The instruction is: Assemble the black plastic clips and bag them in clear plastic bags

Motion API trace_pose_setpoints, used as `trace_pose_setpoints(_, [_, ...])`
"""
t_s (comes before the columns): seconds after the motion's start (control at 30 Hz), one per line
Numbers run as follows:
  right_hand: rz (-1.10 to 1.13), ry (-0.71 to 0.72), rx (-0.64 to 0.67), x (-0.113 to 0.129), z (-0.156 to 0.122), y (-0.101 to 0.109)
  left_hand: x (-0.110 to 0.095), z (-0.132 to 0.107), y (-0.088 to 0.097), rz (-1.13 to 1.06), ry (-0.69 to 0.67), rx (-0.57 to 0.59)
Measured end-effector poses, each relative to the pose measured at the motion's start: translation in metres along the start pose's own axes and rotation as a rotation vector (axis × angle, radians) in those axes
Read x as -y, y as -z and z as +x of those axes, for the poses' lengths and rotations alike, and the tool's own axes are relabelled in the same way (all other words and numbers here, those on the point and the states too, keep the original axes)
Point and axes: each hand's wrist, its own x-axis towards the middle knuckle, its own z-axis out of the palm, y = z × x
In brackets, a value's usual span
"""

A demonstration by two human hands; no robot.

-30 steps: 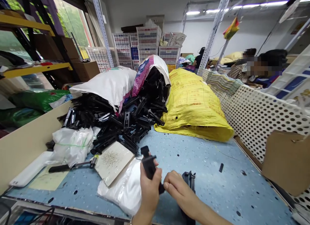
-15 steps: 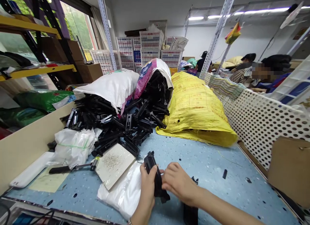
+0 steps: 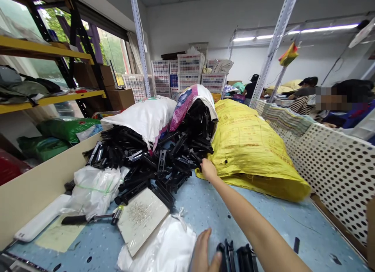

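Observation:
My right hand (image 3: 208,169) is stretched far forward to the edge of a heap of black plastic parts (image 3: 152,159) that spills from open white and pink sacks. Its fingers curl onto a part at the heap's right edge, beside the yellow sack (image 3: 249,147). My left hand (image 3: 203,254) lies open at the bottom of the view, thumb against a few black parts (image 3: 237,256) lying side by side on the blue table (image 3: 205,201). A white plastic bag (image 3: 166,248) lies just left of that hand.
A square tile with small screws (image 3: 140,217), a hammer (image 3: 90,218) and a tied white bag (image 3: 93,186) lie at the left. A perforated white divider (image 3: 331,174) runs along the right. People sit beyond it. Stacked baskets (image 3: 187,69) stand at the back.
Both hands were together on one black part near the front. Now the part lies down with others, the right arm has reached out to the heap, and the view has tilted up.

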Motion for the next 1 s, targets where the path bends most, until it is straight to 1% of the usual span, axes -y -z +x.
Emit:
trace_pose_setpoints(0.07, [0.073,-0.027,0.076,-0.005,-0.013,0.008,-0.018,0.015,0.019,-0.131,0.054,-0.052])
trace_pose_setpoints(0.1, [0.120,-0.028,0.129,-0.008,-0.026,0.012,-0.029,0.024,0.028,-0.203,0.077,-0.077])
trace_pose_setpoints(0.17, [0.214,-0.011,0.253,-0.014,-0.063,0.015,-0.052,0.042,0.038,-0.351,0.096,-0.103])
trace_pose_setpoints(0.2, [0.272,0.007,0.329,-0.017,-0.086,0.016,-0.062,0.049,0.041,-0.441,0.097,-0.078])
trace_pose_setpoints(0.23, [0.330,0.023,0.405,-0.019,-0.111,0.017,-0.072,0.055,0.041,-0.536,0.107,-0.025])
trace_pose_setpoints(0.3, [0.531,0.056,0.582,-0.022,-0.156,0.020,-0.087,0.058,0.036,-0.686,0.151,0.117])
trace_pose_setpoints(0.33, [0.613,0.063,0.610,-0.021,-0.174,0.023,-0.092,0.055,0.033,-0.719,0.165,0.163])
trace_pose_setpoints(0.37, [0.666,0.072,0.584,-0.020,-0.188,0.028,-0.096,0.050,0.029,-0.715,0.165,0.173])
trace_pose_setpoints(0.4, [0.674,0.088,0.503,-0.017,-0.198,0.034,-0.099,0.044,0.025,-0.677,0.150,0.155])
trace_pose_setpoints(0.47, [0.554,0.171,0.272,-0.007,-0.209,0.049,-0.102,0.028,0.017,-0.559,0.113,0.099])
trace_pose_setpoints(0.5, [0.473,0.235,0.184,-0.001,-0.211,0.057,-0.102,0.020,0.014,-0.502,0.119,0.096])
trace_pose_setpoints(0.53, [0.398,0.299,0.130,0.006,-0.212,0.063,-0.103,0.013,0.010,-0.459,0.145,0.115])
trace_pose_setpoints(0.57, [0.341,0.349,0.104,0.012,-0.212,0.068,-0.103,0.008,0.008,-0.431,0.174,0.142])
trace_pose_setpoints(0.6, [0.311,0.374,0.093,0.017,-0.212,0.071,-0.103,0.003,0.005,-0.406,0.193,0.162])
trace_pose_setpoints(0.67, [0.344,0.343,0.103,0.023,-0.212,0.073,-0.103,-0.003,0.002,-0.346,0.177,0.132])
trace_pose_setpoints(0.73, [0.446,0.259,0.175,0.021,-0.214,0.071,-0.103,-0.005,0.002,-0.297,0.152,0.072])
trace_pose_setpoints(0.8, [0.522,0.226,0.279,0.015,-0.224,0.067,-0.104,-0.004,0.005,-0.326,0.200,0.038])
trace_pose_setpoints(0.83, [0.514,0.253,0.322,0.012,-0.231,0.064,-0.104,-0.003,0.008,-0.374,0.245,0.024])
trace_pose_setpoints(0.87, [0.465,0.308,0.338,0.008,-0.241,0.061,-0.105,-0.002,0.011,-0.432,0.292,0.011])
trace_pose_setpoints(0.9, [0.380,0.382,0.327,0.006,-0.253,0.058,-0.106,-0.001,0.014,-0.492,0.332,-0.001])
trace_pose_setpoints(0.97, [0.184,0.527,0.253,0.003,-0.278,0.050,-0.107,0.000,0.018,-0.577,0.390,0.003])
trace_pose_setpoints(1.0, [0.119,0.569,0.211,0.003,-0.289,0.046,-0.107,0.000,0.019,-0.584,0.398,0.013])
